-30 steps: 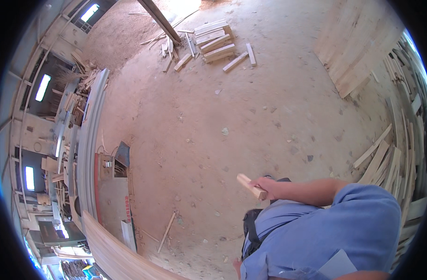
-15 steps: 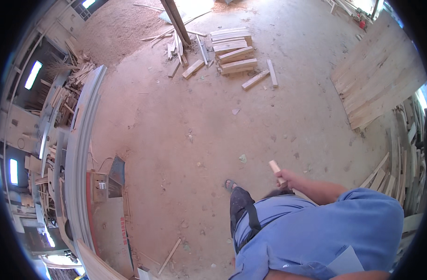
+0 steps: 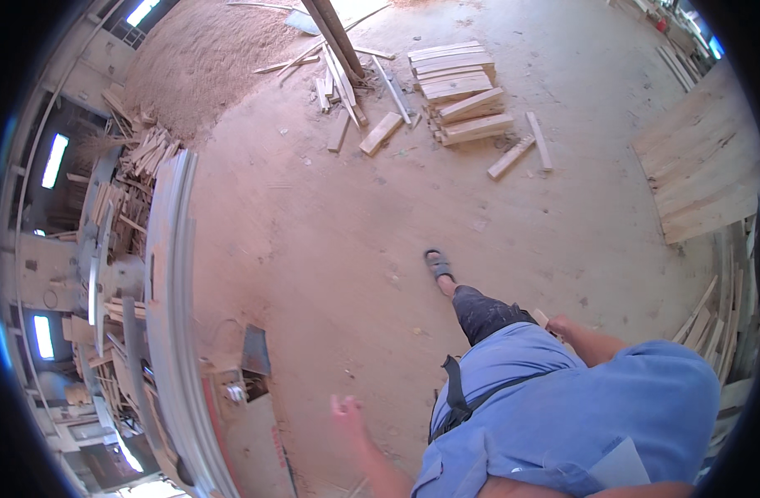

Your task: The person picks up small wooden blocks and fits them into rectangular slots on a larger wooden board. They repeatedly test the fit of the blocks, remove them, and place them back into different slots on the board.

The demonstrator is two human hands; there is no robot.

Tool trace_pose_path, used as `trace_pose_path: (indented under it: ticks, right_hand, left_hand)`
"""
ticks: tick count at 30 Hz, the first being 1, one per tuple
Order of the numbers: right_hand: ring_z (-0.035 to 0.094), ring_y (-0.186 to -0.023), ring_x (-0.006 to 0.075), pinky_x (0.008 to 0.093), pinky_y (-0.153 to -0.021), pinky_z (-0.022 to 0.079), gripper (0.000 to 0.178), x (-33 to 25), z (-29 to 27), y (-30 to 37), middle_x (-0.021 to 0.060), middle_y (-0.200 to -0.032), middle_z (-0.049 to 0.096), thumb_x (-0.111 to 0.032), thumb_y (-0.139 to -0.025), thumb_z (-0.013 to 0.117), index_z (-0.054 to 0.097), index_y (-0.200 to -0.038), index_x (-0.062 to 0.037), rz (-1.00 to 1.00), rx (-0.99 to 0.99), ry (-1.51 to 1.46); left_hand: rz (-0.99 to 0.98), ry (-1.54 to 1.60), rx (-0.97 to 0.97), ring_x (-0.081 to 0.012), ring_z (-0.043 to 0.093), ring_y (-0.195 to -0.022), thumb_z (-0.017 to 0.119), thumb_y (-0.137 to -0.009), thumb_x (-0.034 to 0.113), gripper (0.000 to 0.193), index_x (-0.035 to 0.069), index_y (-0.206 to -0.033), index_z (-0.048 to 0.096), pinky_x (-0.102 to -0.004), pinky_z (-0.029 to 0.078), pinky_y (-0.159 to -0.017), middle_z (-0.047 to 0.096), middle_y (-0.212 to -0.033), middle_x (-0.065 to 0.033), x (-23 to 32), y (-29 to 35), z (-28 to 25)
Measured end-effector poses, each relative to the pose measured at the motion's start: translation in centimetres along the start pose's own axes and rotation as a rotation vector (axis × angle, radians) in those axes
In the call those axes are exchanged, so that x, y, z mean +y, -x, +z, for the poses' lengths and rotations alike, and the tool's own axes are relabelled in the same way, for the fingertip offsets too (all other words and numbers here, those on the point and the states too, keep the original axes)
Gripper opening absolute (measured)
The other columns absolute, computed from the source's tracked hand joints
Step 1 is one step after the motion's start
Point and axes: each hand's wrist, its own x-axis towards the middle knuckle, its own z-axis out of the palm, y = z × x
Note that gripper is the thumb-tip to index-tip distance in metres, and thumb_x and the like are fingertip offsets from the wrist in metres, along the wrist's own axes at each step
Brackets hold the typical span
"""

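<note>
My right hand (image 3: 560,326) hangs beside my thigh, its fingers closed around a short wooden block (image 3: 540,317). Only the pale end of this block shows; the hand and my dark shorts cover the rest. Out to the other side swings my left hand (image 3: 348,412), a little smeared by motion, with its fingers apart and nothing in them. It is over the dusty floor, nearest to a machine with a board-like top (image 3: 265,440), and touches nothing. One sandalled foot (image 3: 438,264) is forward on the floor.
Ahead lies a stack of timber pieces (image 3: 453,70), with loose pieces (image 3: 511,158) beside it. A post (image 3: 334,37) rises from scrap wood, near a sawdust heap (image 3: 206,62). Long grey beams (image 3: 171,266) run along the left; a large wooden panel (image 3: 699,158) leans at right.
My left hand has come into view at the lower middle. My right hand has dropped back toward my thigh with the wooden block. My foot has stepped forward, and the view has turned slightly left.
</note>
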Motion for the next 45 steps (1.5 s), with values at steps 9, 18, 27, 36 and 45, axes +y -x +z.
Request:
trace_pose_path:
  ticks: [9,18,27,36,45]
  right_hand:
    - [0.069,-0.059,0.0266,0.0488,-0.051,0.053,0.026,-38.3,-2.7,-6.2,0.0166,-0.079,0.067,-0.012,-0.081,0.066,0.065,-0.102,0.0026,-0.250,0.028,-0.272]
    - [0.068,-0.106,0.0401,0.0448,-0.093,0.054,0.051,-72.1,-8.2,-8.0,0.0252,-0.109,0.071,-0.011,-0.076,0.064,0.063,-0.125,-0.0009,-0.662,0.629,0.019]
    - [0.071,-0.094,0.0299,0.0402,-0.082,0.056,0.027,-83.5,2.2,-5.9,0.0202,-0.099,0.075,-0.015,-0.082,0.071,0.074,-0.106,-0.0026,-0.298,0.042,0.223]
    - [0.071,-0.103,0.0313,0.0411,-0.090,0.054,0.033,-104.4,7.6,-6.6,0.0200,-0.107,0.075,-0.021,-0.084,0.068,0.073,-0.113,-0.0062,-0.474,0.021,0.308]
    - [0.073,-0.084,0.0279,0.0413,-0.078,0.058,0.035,-137.0,4.6,-16.3,0.0191,-0.105,0.073,-0.010,-0.082,0.067,0.071,-0.115,-0.0007,-0.440,0.140,0.351]
  left_hand:
    - [-0.237,-0.001,-0.334,-0.0156,0.061,-0.068,0.064,-0.090,0.015,0.061,-0.007,-0.145,0.051,-0.0350,0.052,-0.066,0.064,-0.072,-0.0065,10.5,-7.0,8.8]
    - [-0.274,0.109,-0.268,-0.0122,0.057,-0.062,0.061,-0.092,0.010,0.059,-0.010,-0.146,0.047,-0.0343,0.049,-0.058,0.057,-0.068,-0.0044,27.7,-29.9,8.7]
    - [0.077,0.032,-0.272,-0.0149,0.053,-0.064,0.060,-0.094,0.023,0.028,-0.003,-0.083,0.063,-0.0359,0.044,-0.060,0.060,-0.067,-0.0076,46.6,-61.4,9.0]
    - [0.117,-0.115,-0.084,-0.0130,0.052,-0.059,0.065,-0.099,0.027,0.042,-0.003,-0.071,0.067,-0.0362,0.041,-0.057,0.063,-0.062,-0.0069,69.0,-86.3,5.2]
    - [0.052,-0.061,-0.427,-0.0184,0.066,-0.073,0.063,-0.100,0.026,0.033,-0.004,-0.090,0.074,-0.0347,0.052,-0.070,0.071,-0.075,-0.0120,80.0,-97.8,17.3]
